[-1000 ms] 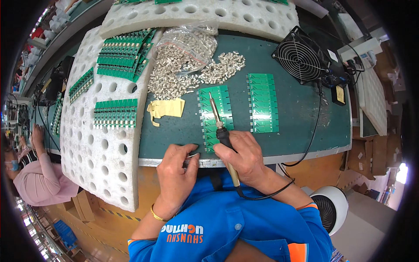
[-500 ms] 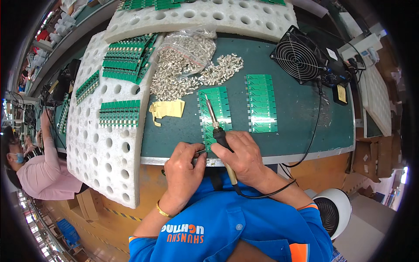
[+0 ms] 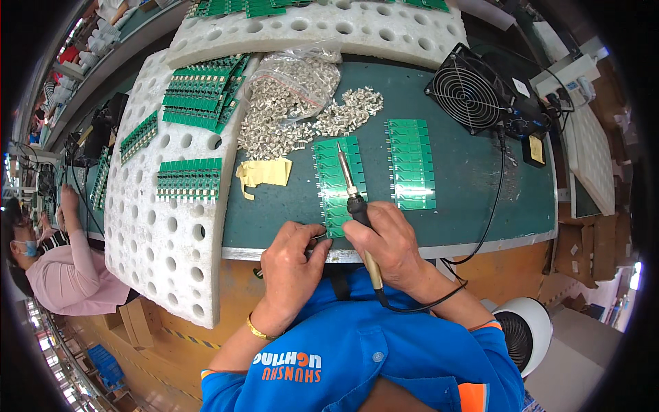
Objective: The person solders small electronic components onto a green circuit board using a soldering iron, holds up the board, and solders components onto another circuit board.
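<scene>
My right hand is wrapped round a soldering iron. The iron's metal tip points away from me, over the far part of a green circuit board panel; whether it touches cannot be made out. At the panel's near left corner, my left hand is closed in a pinch on a thin silvery solder wire, mostly hidden by the fingers. A second green panel lies to the right, apart from both hands. Beyond the first panel is a pile of small silvery metal parts, partly in a clear plastic bag.
White foam boards with holes stand left and at the back, carrying several populated green boards. Yellow tape lies on the green bench. A black fan stands back right; the iron's cable hangs over the front edge. A co-worker sits left.
The soldering iron has shifted slightly right, its tip moving across the panel. The panel has slid a little to the right. My left hand stays nearly in place.
</scene>
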`<act>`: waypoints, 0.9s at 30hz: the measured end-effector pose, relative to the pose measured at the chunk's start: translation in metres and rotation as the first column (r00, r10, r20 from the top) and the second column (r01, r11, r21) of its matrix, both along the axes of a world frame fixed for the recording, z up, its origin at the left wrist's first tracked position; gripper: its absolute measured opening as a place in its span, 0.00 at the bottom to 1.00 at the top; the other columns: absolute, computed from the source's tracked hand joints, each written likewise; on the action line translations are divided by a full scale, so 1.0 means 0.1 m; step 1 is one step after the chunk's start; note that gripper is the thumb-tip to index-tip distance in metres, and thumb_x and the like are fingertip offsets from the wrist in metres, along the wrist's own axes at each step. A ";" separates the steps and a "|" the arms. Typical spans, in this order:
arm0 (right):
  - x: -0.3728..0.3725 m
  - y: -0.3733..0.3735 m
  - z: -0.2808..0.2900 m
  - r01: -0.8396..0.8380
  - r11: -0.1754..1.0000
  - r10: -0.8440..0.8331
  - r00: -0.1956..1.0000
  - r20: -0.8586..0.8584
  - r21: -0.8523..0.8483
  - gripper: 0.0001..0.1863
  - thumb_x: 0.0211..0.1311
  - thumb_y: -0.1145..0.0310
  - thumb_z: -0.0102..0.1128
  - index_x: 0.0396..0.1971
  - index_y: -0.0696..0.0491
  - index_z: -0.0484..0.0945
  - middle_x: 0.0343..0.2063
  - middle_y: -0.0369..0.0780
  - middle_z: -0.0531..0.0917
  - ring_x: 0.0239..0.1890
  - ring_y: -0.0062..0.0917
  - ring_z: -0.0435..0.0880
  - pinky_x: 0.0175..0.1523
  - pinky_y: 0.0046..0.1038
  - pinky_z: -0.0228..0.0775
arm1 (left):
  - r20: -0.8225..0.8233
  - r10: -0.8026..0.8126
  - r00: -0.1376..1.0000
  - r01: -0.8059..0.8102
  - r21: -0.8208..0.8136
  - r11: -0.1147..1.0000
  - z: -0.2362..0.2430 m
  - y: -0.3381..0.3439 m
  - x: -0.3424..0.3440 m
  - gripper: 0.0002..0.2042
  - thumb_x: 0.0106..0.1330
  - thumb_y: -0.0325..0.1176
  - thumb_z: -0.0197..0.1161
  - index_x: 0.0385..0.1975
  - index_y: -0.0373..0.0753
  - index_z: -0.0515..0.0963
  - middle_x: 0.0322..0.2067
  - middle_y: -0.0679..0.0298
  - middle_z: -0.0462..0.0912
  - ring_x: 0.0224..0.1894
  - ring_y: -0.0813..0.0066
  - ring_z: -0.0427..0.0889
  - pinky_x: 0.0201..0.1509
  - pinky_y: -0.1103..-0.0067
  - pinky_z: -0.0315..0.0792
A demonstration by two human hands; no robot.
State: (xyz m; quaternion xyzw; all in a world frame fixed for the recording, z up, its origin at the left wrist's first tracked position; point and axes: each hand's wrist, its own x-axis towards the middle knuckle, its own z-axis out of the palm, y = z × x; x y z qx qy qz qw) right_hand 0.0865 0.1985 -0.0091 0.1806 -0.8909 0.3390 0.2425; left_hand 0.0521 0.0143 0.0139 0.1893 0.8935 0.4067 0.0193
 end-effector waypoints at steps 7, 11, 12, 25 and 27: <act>-0.03 -0.03 0.07 0.098 0.984 -0.095 0.995 -0.027 0.150 0.18 0.51 0.73 0.60 0.45 0.50 0.76 0.36 0.44 0.76 0.40 0.38 0.78 0.42 0.36 0.72 | -0.028 -0.026 0.999 0.026 -0.021 0.999 -0.03 0.01 -0.03 0.07 0.54 0.26 0.71 0.31 0.37 0.82 0.28 0.59 0.80 0.26 0.61 0.82 0.28 0.70 0.74; -0.02 -0.06 0.11 0.158 0.959 -0.161 0.987 -0.005 0.235 0.17 0.52 0.72 0.60 0.44 0.50 0.76 0.38 0.44 0.77 0.36 0.35 0.76 0.36 0.34 0.71 | -0.004 -0.030 1.000 0.030 -0.033 0.999 -0.03 0.00 -0.03 0.06 0.54 0.26 0.71 0.30 0.37 0.82 0.28 0.59 0.80 0.25 0.60 0.82 0.28 0.70 0.75; -0.02 -0.07 0.13 0.157 0.959 -0.161 0.987 -0.004 0.235 0.17 0.52 0.72 0.60 0.44 0.50 0.76 0.38 0.44 0.77 0.36 0.35 0.76 0.36 0.34 0.71 | 0.000 -0.033 0.999 0.033 -0.041 0.999 -0.02 -0.01 -0.03 0.06 0.55 0.26 0.71 0.30 0.37 0.82 0.28 0.59 0.80 0.25 0.60 0.82 0.28 0.69 0.75; 0.01 -0.11 0.15 0.223 0.941 -0.245 0.968 0.056 0.256 0.22 0.48 0.68 0.67 0.47 0.49 0.77 0.40 0.44 0.77 0.29 0.31 0.75 0.30 0.31 0.71 | 0.057 -0.069 0.996 0.072 -0.053 0.996 0.05 0.00 -0.11 0.03 0.58 0.24 0.68 0.29 0.33 0.81 0.26 0.54 0.80 0.26 0.57 0.81 0.30 0.70 0.73; 0.01 -0.12 0.14 0.238 0.937 -0.260 0.964 0.053 0.254 0.22 0.49 0.69 0.67 0.47 0.49 0.77 0.39 0.44 0.77 0.29 0.32 0.75 0.30 0.31 0.71 | 0.086 -0.058 0.995 0.062 -0.047 0.997 0.07 0.01 -0.11 0.03 0.58 0.23 0.67 0.29 0.32 0.80 0.26 0.54 0.80 0.27 0.56 0.81 0.31 0.69 0.73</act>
